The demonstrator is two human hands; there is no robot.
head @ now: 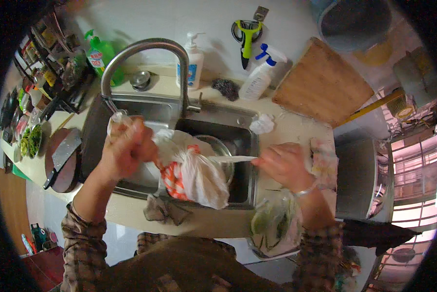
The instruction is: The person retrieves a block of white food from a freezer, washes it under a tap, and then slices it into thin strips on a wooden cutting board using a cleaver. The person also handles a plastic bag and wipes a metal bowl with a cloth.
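Note:
A tied-up white plastic bag with red print hangs over the double-basin stainless steel sink. My right hand pinches a taut white strip of the bag, drawn out to the right. My left hand, blurred, is closed at the bag's left side, where a reddish twisted strip runs from the fingers to the bag. Some pale translucent plastic pokes out above that fist. What is inside the bag cannot be seen. Behind the bag, a round glass or metal rim shows in the right basin.
The curved faucet arches over the sink. A cleaver lies on a round chopping board at left. Behind stand a pump bottle, spray bottle and wooden board. A bag of green vegetables sits front right.

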